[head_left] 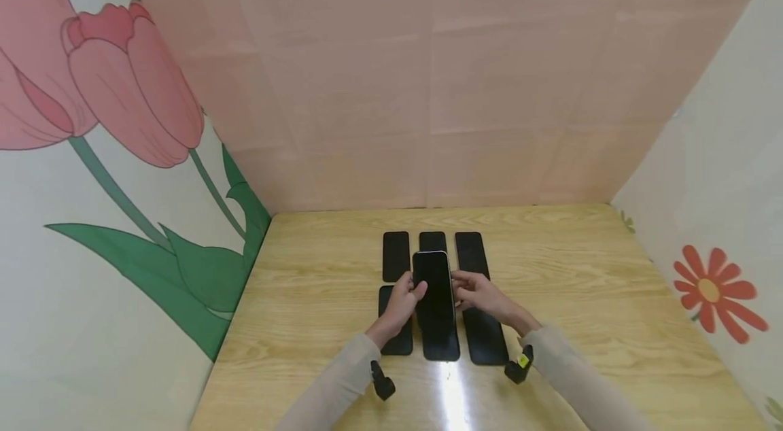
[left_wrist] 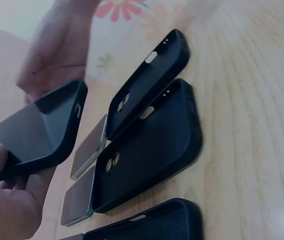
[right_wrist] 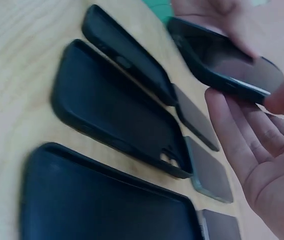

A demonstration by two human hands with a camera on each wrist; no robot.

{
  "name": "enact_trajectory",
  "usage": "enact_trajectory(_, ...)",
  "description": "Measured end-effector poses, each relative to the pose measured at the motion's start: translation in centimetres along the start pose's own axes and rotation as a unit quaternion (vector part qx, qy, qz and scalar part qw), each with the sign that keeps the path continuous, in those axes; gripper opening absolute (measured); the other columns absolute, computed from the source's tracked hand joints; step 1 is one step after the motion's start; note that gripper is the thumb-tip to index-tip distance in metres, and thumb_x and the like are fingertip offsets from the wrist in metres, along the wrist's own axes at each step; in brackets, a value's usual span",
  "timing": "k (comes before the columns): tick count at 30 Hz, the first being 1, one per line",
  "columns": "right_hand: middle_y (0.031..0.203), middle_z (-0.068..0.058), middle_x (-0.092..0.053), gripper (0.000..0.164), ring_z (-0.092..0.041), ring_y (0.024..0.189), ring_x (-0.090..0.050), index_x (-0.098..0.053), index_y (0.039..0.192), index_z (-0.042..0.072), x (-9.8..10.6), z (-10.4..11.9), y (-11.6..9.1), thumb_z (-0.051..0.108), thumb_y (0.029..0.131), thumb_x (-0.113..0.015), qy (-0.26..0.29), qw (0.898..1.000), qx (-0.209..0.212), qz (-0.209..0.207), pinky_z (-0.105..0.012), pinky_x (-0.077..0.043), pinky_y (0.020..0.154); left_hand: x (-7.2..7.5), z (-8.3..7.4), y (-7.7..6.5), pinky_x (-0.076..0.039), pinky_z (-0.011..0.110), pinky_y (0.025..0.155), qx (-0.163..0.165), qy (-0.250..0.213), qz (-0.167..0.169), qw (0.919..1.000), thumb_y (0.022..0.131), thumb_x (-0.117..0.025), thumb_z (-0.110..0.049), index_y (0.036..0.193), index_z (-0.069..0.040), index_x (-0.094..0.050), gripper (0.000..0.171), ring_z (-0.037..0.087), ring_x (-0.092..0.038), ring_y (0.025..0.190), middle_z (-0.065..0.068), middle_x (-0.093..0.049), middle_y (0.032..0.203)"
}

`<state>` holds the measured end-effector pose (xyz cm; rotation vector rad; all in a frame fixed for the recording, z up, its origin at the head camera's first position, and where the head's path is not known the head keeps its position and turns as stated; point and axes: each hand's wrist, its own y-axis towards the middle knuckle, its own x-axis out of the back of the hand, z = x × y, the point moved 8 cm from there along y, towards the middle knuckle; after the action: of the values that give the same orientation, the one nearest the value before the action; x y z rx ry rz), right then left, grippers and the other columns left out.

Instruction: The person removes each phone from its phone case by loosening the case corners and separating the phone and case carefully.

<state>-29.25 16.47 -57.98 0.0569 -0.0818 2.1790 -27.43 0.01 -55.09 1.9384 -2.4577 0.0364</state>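
Note:
A dark-screened smartphone (head_left: 433,281) is held up above the table, screen upward. In the right wrist view its silvery edge shows along one side, where it stands proud of the black phone case (right_wrist: 202,72) around its other end. My left hand (head_left: 399,305) grips it from the left side, thumb over the screen and fingers underneath. On the opposite side my right hand (head_left: 486,298) pinches the edge, thumb above and fingers below. Beneath lie open black phone cases, a left one (head_left: 396,339), a middle one (left_wrist: 149,145) and a right one (head_left: 486,339).
Beyond the cases lie three more phones: a left one (head_left: 395,256), a middle one (head_left: 432,240) and a right one (head_left: 470,249). The wooden table (head_left: 318,295) meets a pinkish back wall (head_left: 428,111). Flower-patterned side walls stand left and right.

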Motion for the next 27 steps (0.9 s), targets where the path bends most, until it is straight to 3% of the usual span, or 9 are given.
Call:
enact_trajectory(2,0.114,-0.024,-0.066,0.041,-0.029,0.093,-0.067,-0.043,0.141,-0.011,-0.3,-0.5,-0.2,0.002,0.102,-0.044,-0.001,1.000,-0.012,-0.005,-0.055,-0.055,0.079,0.2,-1.4,-0.5,-0.048,0.035,0.071,-0.003,-0.006,-0.010,0.9999,0.102,-0.052,-0.004,0.108,0.012,-0.051,0.017,0.028,-0.058,0.082,0.026,-0.063,0.094)
enact_trajectory(5,0.115,-0.023,-0.065,0.038,-0.032,0.091,-0.067,-0.046,0.138,-0.011,-0.4,-1.2,-0.4,0.008,0.106,-0.042,0.013,0.999,-0.030,-0.022,-0.052,-0.056,0.080,0.6,-1.7,-0.4,-0.049,0.040,0.069,0.010,-0.012,-0.024,0.9996,0.103,-0.052,-0.007,0.107,0.010,-0.050,0.018,0.029,-0.059,0.079,0.025,-0.063,0.092)
enact_trajectory(10,0.111,-0.026,-0.062,0.040,-0.037,0.089,-0.068,-0.050,0.131,-0.013,-0.6,-1.4,-0.5,0.019,0.107,-0.046,0.030,0.998,-0.025,-0.048,-0.048,-0.057,0.078,0.6,0.3,0.4,-0.054,0.054,0.077,0.028,-0.058,-0.031,0.9974,0.104,-0.052,-0.011,0.111,0.007,-0.049,0.020,0.034,-0.065,0.087,0.025,-0.065,0.100)
enact_trajectory(15,0.100,-0.018,-0.064,0.035,-0.026,0.085,-0.066,-0.056,0.118,-0.013,-0.3,-1.6,-0.3,0.018,0.107,-0.046,0.020,0.992,-0.030,-0.123,-0.045,-0.058,0.075,0.1,2.3,1.3,-0.057,0.050,0.076,0.031,-0.111,-0.032,0.9928,0.102,-0.056,-0.013,0.115,0.005,-0.048,0.024,0.036,-0.068,0.092,0.023,-0.066,0.105)
enact_trajectory(19,0.091,-0.013,-0.059,0.028,-0.022,0.082,-0.059,-0.059,0.109,-0.013,0.1,-2.0,-0.5,0.011,0.107,-0.044,0.009,0.978,-0.057,-0.202,-0.041,-0.056,0.070,-0.2,2.4,1.4,-0.058,0.048,0.073,0.026,-0.109,-0.038,0.9930,0.099,-0.061,-0.012,0.113,0.005,-0.049,0.025,0.038,-0.068,0.092,0.024,-0.067,0.106)
enact_trajectory(22,0.085,-0.012,-0.058,0.025,-0.022,0.079,-0.055,-0.062,0.104,-0.014,0.5,-1.8,-0.6,0.004,0.105,-0.044,-0.029,0.962,-0.061,-0.266,-0.033,-0.051,0.067,-0.6,2.1,1.4,-0.058,0.051,0.072,0.021,-0.092,-0.037,0.9949,0.096,-0.065,-0.008,0.110,0.005,-0.051,0.024,0.039,-0.068,0.092,0.024,-0.068,0.103)
enact_trajectory(27,0.077,-0.008,-0.056,0.024,-0.019,0.073,-0.050,-0.064,0.092,-0.011,1.0,-1.6,-0.8,-0.003,0.103,-0.044,-0.092,0.938,-0.058,-0.330,-0.025,-0.040,0.064,-1.3,0.2,0.7,-0.058,0.049,0.072,0.001,-0.068,-0.027,0.9974,0.094,-0.064,0.002,0.110,0.009,-0.052,0.021,0.037,-0.068,0.090,0.018,-0.067,0.098)
